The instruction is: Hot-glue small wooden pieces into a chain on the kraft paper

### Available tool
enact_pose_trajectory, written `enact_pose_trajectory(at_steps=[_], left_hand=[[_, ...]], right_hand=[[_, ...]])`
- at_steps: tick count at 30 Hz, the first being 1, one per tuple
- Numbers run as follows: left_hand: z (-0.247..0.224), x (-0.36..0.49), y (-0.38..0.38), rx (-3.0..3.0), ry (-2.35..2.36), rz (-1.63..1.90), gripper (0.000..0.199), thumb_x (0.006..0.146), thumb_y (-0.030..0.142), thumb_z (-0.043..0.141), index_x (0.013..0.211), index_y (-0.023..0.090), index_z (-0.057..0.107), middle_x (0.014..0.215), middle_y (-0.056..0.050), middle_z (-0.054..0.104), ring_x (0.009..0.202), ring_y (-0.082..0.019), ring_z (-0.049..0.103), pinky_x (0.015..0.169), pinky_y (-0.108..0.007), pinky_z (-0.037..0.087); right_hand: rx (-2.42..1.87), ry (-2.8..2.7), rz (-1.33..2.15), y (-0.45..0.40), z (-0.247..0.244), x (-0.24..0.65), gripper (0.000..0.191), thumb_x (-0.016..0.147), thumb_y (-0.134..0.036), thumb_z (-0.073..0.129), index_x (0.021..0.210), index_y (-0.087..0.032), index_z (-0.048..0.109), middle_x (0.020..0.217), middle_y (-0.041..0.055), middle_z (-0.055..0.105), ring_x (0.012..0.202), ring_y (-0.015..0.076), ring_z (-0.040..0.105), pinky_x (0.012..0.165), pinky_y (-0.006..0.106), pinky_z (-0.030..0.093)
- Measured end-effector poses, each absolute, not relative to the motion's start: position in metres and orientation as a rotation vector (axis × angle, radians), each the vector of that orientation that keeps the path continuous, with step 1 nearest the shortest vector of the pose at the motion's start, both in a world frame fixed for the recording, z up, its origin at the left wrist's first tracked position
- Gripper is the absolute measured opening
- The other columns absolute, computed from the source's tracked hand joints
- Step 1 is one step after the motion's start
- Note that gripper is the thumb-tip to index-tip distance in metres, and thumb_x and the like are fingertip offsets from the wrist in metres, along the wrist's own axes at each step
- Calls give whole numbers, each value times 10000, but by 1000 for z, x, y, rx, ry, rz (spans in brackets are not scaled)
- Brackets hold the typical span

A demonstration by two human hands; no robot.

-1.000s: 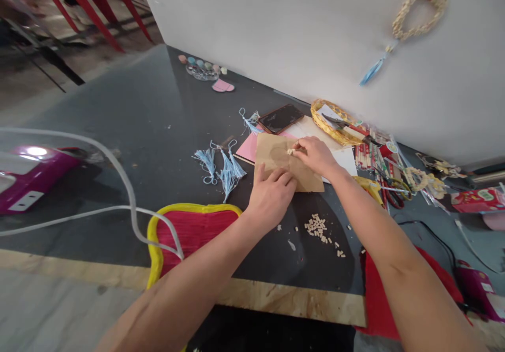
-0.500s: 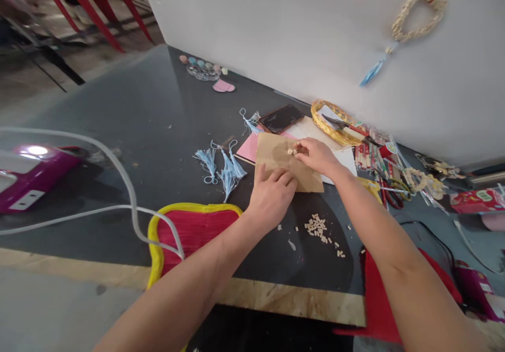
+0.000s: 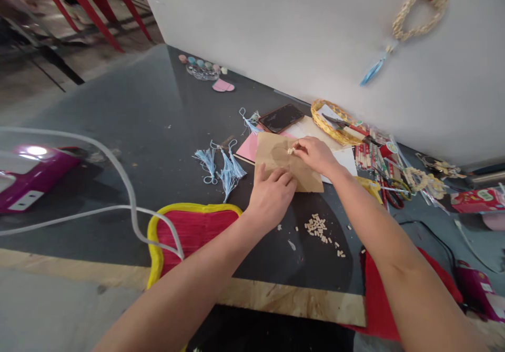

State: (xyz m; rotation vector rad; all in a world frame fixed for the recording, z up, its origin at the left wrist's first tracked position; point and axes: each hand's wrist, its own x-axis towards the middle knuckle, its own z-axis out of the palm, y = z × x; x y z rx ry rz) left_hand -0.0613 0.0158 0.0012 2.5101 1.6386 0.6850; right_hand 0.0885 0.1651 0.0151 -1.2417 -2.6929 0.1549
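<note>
My left hand (image 3: 273, 193) rests on the lower edge of a sheet of brown paper (image 3: 270, 149), its fingers spread over the surface. At the upper right of the sheet, my right hand (image 3: 313, 154) has thumb and fingertips pinched at a small cluster of pale bead-like pieces (image 3: 291, 151). A curved pencil-like outline shows faintly on the paper. Beneath it lie a pink sheet (image 3: 248, 149) and white paper (image 3: 347, 161). Nearer me is a heap of small cream-coloured short pieces (image 3: 315, 225), with a few scattered around it.
Light-blue tassels (image 3: 229, 170) lie left of the paper, and a phone (image 3: 281, 118) is behind it. A yellow basket (image 3: 331, 123) with pliers stands by the wall. Pens and scissors (image 3: 394, 197) crowd the right. White cables (image 3: 130, 183) cross the left side near a purple device (image 3: 39, 178).
My right hand has shifted very slightly left at the bead-like cluster. My left hand stays in place on the paper.
</note>
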Motion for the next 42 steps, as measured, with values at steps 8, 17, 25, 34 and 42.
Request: enact_pose_trajectory(at_steps=[8,17,25,34,42], left_hand=[[1,-62,15,2503,1633,720,267,919,115,440,1048,205,655,1141,-93,696,1150,-287,577,1066,-651,226],[0,-62,16,2510,1639,698,266,913,111,450,1075,197,643,1171,-94,686,1170,-293,564,1062,-649,233],[-1,-63,17,2524,1654,660,270,919,111,436,1066,207,641,1190,-87,679,1193,-286,553,1061,-631,247],[0,-63,17,2507,1655,717,267,909,110,454,1056,220,648,1151,-79,693,1169,-281,567,1073,-625,230],[1,-63,17,2510,1653,718,280,908,96,446,1069,205,647,1132,-87,701,1144,-287,582,1065,-641,232]], right_hand=[[-1237,-2658,207,165,17,93,168,840,-204,611,1000,-181,657,1002,81,701,944,233,622,838,350,473],[-1330,-2575,222,158,29,121,129,854,-189,581,928,-150,679,942,92,714,875,220,640,809,335,477],[-1328,-2583,226,156,16,111,92,847,-186,603,908,-165,669,935,78,713,853,205,635,802,327,480],[-1316,-2607,206,167,13,94,116,860,-180,569,916,-177,670,943,82,707,869,214,629,820,346,479],[-1327,-2608,214,165,11,95,124,846,-194,586,936,-177,670,935,77,704,864,209,633,792,330,488]])
